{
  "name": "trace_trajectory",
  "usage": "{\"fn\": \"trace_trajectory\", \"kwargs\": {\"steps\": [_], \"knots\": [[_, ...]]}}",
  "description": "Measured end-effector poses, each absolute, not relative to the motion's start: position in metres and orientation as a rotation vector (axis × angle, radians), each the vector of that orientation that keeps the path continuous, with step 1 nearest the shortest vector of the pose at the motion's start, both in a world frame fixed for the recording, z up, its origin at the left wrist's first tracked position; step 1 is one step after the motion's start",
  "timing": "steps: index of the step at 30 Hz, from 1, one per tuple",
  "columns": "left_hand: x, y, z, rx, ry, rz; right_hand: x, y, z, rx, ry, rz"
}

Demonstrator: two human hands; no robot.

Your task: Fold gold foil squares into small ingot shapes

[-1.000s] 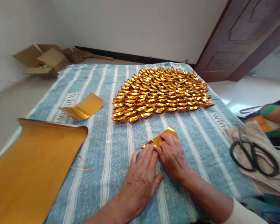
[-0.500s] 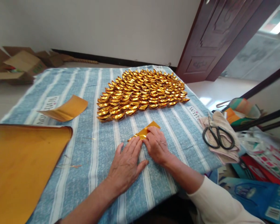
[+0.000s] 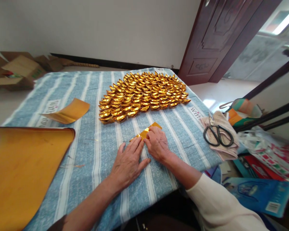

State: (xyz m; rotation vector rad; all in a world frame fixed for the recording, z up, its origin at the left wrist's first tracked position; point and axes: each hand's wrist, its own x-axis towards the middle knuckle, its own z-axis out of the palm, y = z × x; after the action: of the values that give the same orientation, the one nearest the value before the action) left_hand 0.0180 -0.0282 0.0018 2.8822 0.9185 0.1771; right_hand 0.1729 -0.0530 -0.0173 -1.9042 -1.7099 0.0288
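Observation:
A small folded piece of gold foil paper (image 3: 144,132) lies slantwise on the striped tablecloth in front of me. My left hand (image 3: 127,163) rests flat at its near left end, fingers stretched out and thumb spread to the right. Curled fingers of my right hand (image 3: 157,142) pinch and press the paper's near edge, hiding part of it. Just beyond stand many gold foil ingots (image 3: 144,96), packed in curved rows.
A curled gold sheet (image 3: 74,110) lies at left, behind a large gold sheet or stack (image 3: 26,170). Black-handled scissors (image 3: 218,136) rest on a pink cloth (image 3: 231,152) at the table's right edge. Bags (image 3: 267,154) stand beyond that edge; a cardboard box (image 3: 26,70) sits far left.
The view has shifted slightly. Both hands stay on the foil paper, nearly unmoved, with the fingertips close together as before.

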Motion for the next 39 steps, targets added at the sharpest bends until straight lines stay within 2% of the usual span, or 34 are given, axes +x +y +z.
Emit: {"fn": "trace_trajectory", "kwargs": {"steps": [23,34,39], "knots": [[-0.017,-0.021,0.003,2.927,1.092,0.16,0.174,-0.056,-0.023,-1.811,-1.635,0.085],[-0.011,-0.027,0.008,2.889,1.208,0.18,0.175,-0.058,-0.032,-1.724,-1.636,0.027],[0.006,-0.05,0.021,2.815,1.27,0.297,0.173,-0.059,-0.032,-1.766,-1.646,-0.019]]}}
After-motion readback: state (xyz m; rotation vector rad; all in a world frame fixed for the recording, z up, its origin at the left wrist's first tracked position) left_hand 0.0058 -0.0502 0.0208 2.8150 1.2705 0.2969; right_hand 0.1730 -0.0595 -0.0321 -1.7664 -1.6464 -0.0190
